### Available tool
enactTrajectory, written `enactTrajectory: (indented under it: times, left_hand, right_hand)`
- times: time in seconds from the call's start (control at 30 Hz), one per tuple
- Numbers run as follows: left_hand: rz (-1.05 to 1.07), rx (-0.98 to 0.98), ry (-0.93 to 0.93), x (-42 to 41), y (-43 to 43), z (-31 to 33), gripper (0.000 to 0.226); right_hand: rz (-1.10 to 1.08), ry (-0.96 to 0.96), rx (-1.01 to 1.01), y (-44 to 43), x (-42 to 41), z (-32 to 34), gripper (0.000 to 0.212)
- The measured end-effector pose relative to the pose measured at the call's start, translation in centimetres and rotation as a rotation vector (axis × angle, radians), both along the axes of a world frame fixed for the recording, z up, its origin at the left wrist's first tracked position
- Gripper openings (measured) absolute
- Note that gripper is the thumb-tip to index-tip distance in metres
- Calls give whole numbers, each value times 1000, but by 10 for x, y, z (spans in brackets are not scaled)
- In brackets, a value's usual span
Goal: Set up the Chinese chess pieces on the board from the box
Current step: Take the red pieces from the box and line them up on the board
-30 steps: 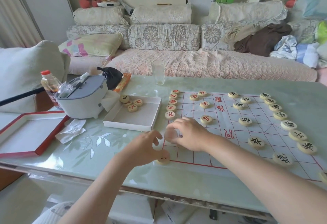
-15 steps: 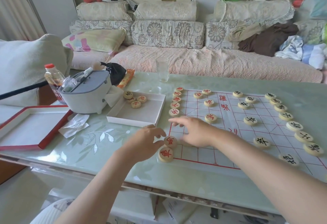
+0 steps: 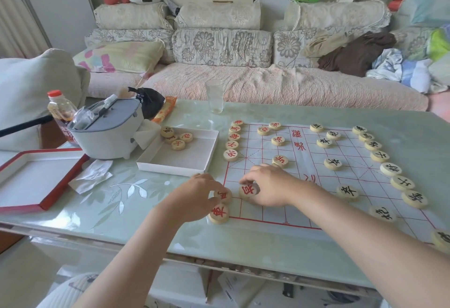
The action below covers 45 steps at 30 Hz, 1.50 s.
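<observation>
A white paper board with red lines lies on the glass table. Red-lettered wooden pieces line its left edge and black-lettered ones its right. My left hand pinches a red piece at the board's near-left edge, just above another red piece on the corner. My right hand holds a third red piece flat on the board beside them. The white box to the left of the board still contains several pieces.
A grey container and a bottle stand left of the box. The red-rimmed box lid and crumpled paper lie at the near left. A clear glass stands at the table's far edge, with a sofa behind.
Both hands have set red pieces down at the board's near-left corner. My right hand now grips a piece one column in; my left fingers rest on the edge piece.
</observation>
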State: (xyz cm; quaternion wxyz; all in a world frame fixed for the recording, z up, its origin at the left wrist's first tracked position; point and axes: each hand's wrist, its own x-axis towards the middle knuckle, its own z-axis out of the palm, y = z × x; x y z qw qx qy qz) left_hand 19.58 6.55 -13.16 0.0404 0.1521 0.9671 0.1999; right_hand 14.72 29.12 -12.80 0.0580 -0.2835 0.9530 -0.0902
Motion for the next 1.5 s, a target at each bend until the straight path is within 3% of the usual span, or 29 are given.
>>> enactTrajectory:
  times: [0.17,0.3,0.5,0.63,0.83,1.17,1.37,1.5]
  left_hand:
    - [11,18,38,-2,7,3,26]
    - [-14,-3,-6,-4,10,7,19]
    - [-3,25,-59,-6,2,8,22]
    - [10,49,-74,-7,-4,6,21]
    - [77,135,4,-20,-17,15,18]
    - [336,102,178,-64,-82,10,20]
    - [449,-12,222,-82,-124,0,26]
    - [467,67,179,-93,-133,-5,33]
  right_hand:
    - [-50,70,30,-3,0,-2,48]
    - [-127,75,-82,-7,-2,6,53]
    - [-143,59,-251,-27,-11,8,28]
    - [-96,29,-249,-39,-14,-2,20]
    - [-93,-44,-222,-42,-21,-10,16]
    - [-90,1,-374,-95,-58,22,19]
    - [-137,-4,-265,-156,-108,26,25]
    - [-181,-22,-115,-193,-135,16,43]
